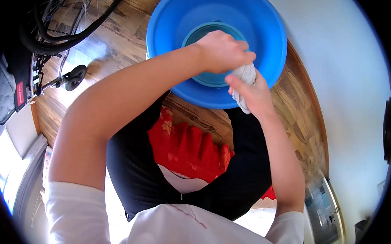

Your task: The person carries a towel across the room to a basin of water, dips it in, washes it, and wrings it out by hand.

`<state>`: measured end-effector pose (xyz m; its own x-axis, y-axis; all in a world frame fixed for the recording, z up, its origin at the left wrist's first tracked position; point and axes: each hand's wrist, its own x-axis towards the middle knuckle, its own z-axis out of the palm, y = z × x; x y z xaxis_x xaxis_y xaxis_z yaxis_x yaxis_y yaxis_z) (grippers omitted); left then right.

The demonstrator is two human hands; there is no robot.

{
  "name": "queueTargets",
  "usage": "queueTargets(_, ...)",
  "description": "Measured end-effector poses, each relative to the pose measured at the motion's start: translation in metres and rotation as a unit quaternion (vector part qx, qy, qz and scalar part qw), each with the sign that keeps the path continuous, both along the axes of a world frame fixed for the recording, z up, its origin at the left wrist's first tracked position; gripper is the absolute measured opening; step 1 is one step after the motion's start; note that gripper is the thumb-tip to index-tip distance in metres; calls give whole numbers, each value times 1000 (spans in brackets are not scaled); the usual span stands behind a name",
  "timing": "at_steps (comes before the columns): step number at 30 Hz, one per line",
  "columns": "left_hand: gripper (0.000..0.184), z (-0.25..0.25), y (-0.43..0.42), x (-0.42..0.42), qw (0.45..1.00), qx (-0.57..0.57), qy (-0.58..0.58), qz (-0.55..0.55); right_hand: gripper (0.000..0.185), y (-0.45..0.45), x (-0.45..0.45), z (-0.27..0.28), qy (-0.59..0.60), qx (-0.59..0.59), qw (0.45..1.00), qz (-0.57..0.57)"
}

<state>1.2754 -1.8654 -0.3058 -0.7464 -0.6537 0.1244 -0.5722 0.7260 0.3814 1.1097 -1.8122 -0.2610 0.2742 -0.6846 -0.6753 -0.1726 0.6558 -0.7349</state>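
Observation:
A twisted white cloth (245,74) is gripped between my two hands over the near right side of a large blue basin (267,34). My left hand (223,52) reaches across from the left and is closed around the cloth's upper end. Lower down, my right hand (257,93) wraps the cloth with the thumb pointing left, and a loose end hangs below it. Inside the blue basin sits a smaller teal round tub (203,29), partly hidden by my left hand and forearm. Whether it holds water I cannot tell.
A wheelchair (72,77) with a spoked wheel and small caster stands at the left. Red patterned fabric (188,149) lies between my black-trousered knees. A white wall (339,62) runs along the right, beside the wooden floor (296,121).

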Motion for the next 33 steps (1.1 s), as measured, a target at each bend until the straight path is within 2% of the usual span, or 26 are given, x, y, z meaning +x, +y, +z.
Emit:
queueTargets(4,24,2,10,3,992,9,-20,122,57,1,7,-16,88,-78,982,-145)
queueTargets(7,23,-2,27,-4,979,39,-71,189,53,1,7,-19,121,16,959,-257)
queueTargets(8,22,-3,34,-6,973,56,-92,203,46,5,14,-20,135,27,938,-319)
queueTargets(12,19,-9,63,-23,938,152,-167,263,38,26,23,-51,98,137,871,-462)
queueTargets(15,19,-1,78,-35,922,208,-167,281,36,44,24,-63,84,58,838,-537)
queueTargets(16,22,7,79,-37,912,253,-161,280,32,46,28,-59,104,78,800,-586)
queueTargets(19,24,18,82,-39,873,369,-148,282,32,47,40,-52,112,-11,755,-646)
queueTargets(20,27,21,81,-40,833,436,-162,297,32,45,40,-48,144,14,779,-610)
queueTargets(22,25,21,88,-37,819,452,-134,326,35,37,38,-38,209,67,815,-535)
queueTargets(25,20,12,93,-33,804,477,-89,343,33,34,31,-62,20,62,841,-536)
queueTargets(26,18,9,93,-31,800,486,-74,345,31,30,30,-61,-25,34,865,-499)
queueTargets(27,15,6,95,-27,735,578,4,354,30,26,28,-60,-71,8,885,-459)
queueTargets(29,10,17,92,-18,571,726,160,349,28,14,30,-47,-135,-10,905,-403)
queueTargets(30,12,14,93,-16,534,743,216,340,27,8,30,-40,-153,-1,909,-388)
queueTargets(33,19,16,89,-6,436,810,278,276,23,3,26,-40,-227,3,907,-354)
